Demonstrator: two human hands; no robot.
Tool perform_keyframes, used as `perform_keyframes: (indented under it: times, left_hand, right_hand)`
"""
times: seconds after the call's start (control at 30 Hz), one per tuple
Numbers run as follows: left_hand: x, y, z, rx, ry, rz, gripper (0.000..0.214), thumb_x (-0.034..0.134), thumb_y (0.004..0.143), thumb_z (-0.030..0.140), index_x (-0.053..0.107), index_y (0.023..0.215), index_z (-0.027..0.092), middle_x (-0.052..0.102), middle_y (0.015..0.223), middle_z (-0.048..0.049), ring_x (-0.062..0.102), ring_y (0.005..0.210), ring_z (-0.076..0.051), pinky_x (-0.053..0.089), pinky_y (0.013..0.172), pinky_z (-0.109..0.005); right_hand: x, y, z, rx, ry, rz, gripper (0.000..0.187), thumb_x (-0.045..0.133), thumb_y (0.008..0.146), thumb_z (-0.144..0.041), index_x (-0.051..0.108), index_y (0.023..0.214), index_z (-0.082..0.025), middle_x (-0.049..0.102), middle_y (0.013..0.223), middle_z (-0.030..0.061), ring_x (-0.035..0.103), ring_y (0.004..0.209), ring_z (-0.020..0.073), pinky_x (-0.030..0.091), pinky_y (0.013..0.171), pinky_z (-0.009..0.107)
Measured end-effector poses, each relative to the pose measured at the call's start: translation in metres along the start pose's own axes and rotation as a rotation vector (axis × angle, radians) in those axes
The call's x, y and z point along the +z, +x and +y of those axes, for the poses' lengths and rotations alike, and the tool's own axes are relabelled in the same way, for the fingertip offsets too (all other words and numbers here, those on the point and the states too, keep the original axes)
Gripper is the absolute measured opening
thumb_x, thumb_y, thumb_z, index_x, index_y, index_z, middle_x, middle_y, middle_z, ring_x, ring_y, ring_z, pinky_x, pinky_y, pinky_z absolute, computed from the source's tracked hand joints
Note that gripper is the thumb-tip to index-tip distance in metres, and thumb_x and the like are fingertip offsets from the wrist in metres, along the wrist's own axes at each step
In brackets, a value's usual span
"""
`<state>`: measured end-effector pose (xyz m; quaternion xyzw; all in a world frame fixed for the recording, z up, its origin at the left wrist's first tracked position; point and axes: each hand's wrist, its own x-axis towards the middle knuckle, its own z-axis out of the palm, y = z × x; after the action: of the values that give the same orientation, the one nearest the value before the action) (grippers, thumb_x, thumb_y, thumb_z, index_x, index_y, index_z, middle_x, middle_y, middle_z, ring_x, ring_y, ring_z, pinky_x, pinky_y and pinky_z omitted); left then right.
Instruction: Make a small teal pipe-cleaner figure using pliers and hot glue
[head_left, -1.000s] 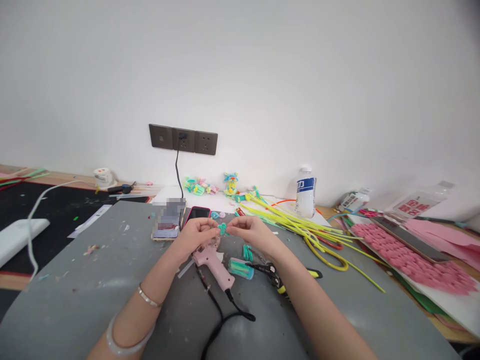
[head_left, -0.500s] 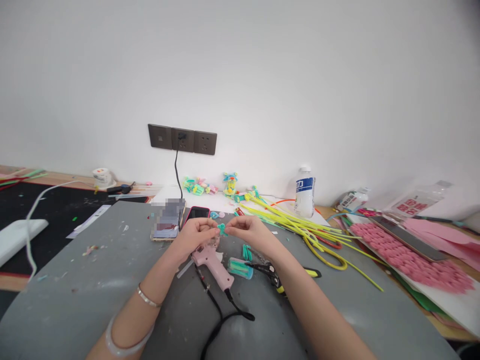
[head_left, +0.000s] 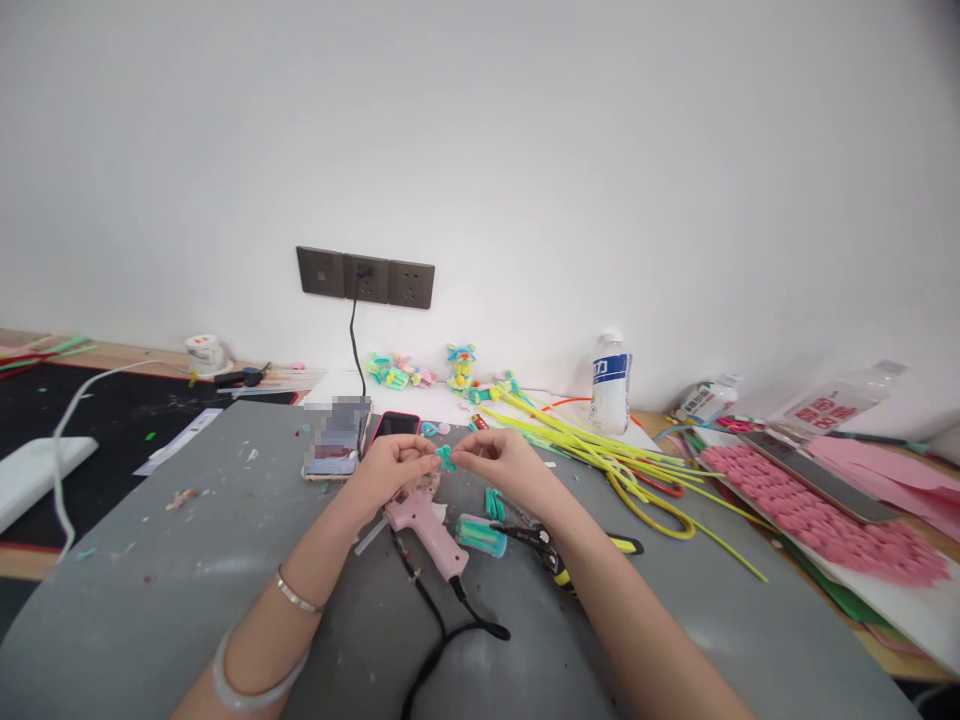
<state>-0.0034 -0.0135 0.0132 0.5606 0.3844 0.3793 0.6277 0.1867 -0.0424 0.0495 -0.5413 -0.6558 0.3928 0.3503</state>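
Between my two hands is a small teal piece of bent pipe cleaner [head_left: 445, 458], pinched at its left side by my left hand [head_left: 397, 468] and at its right by my right hand [head_left: 501, 468]. Just under them a pink glue gun [head_left: 427, 535] lies on the grey mat, its nozzle end partly hidden by my left hand. Another folded teal piece [head_left: 494, 503] rests below my right hand, beside a small clear case [head_left: 481, 536] with green strips. Black-and-yellow pliers [head_left: 541, 545] lie partly under my right forearm.
Yellow-green pipe cleaners [head_left: 600, 450] spread across the right. A phone [head_left: 396, 424] and a pixelated device [head_left: 337, 437] lie behind my left hand. Small colourful figures [head_left: 460, 368] and a bottle [head_left: 610, 385] stand by the wall. The glue gun's black cord [head_left: 442, 650] runs toward the front.
Both hands stay in nearly the same place, pinching the teal piece. It shows slightly more between the fingertips. Nothing else has visibly moved.
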Motion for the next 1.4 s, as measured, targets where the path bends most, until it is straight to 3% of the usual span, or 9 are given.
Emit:
perform_keyframes:
  times: [0.33,0.67,1.0,1.4]
  left_hand:
    - [0.001,0.0,0.003,-0.01,0.027,0.013,0.037,0.081,0.063,0.044,0.067,0.078,0.013,0.044,0.045,0.0085,0.029,0.039,-0.005,0.018,0.04,-0.018]
    - [0.001,0.0,0.002,0.007,0.023,0.016,0.039,0.082,0.061,0.045,0.067,0.077,0.013,0.04,0.043,0.0101,0.029,0.038,-0.005,0.019,0.04,-0.018]
    - [0.0,-0.001,0.003,0.023,0.029,0.006,0.036,0.081,0.063,0.043,0.068,0.077,0.013,0.039,0.043,0.0103,0.028,0.039,-0.005,0.019,0.041,-0.019]
    - [0.0,0.0,0.002,0.021,0.037,0.019,0.037,0.081,0.062,0.044,0.067,0.077,0.013,0.037,0.042,0.0108,0.028,0.039,-0.006,0.019,0.041,-0.019]
  right_hand:
    - [0.001,-0.005,-0.01,-0.081,-0.202,0.056,0.014,0.064,0.079,-0.027,0.071,0.071,-0.017,0.057,0.061,-0.0014,0.036,0.055,0.0118,0.028,0.052,0.025]
    - [0.002,-0.007,-0.013,-0.095,-0.203,0.057,0.012,0.063,0.081,-0.021,0.07,0.073,-0.016,0.052,0.058,-0.0036,0.037,0.055,0.0114,0.027,0.053,0.024]
    - [0.005,-0.008,-0.017,-0.121,-0.234,0.099,0.012,0.063,0.079,-0.016,0.071,0.069,-0.016,0.063,0.062,-0.0013,0.042,0.058,0.0122,0.033,0.056,0.024]
    - [0.006,-0.008,-0.018,-0.109,-0.227,0.102,0.013,0.064,0.078,-0.013,0.07,0.068,-0.016,0.063,0.06,-0.0022,0.044,0.055,0.0111,0.033,0.056,0.024]
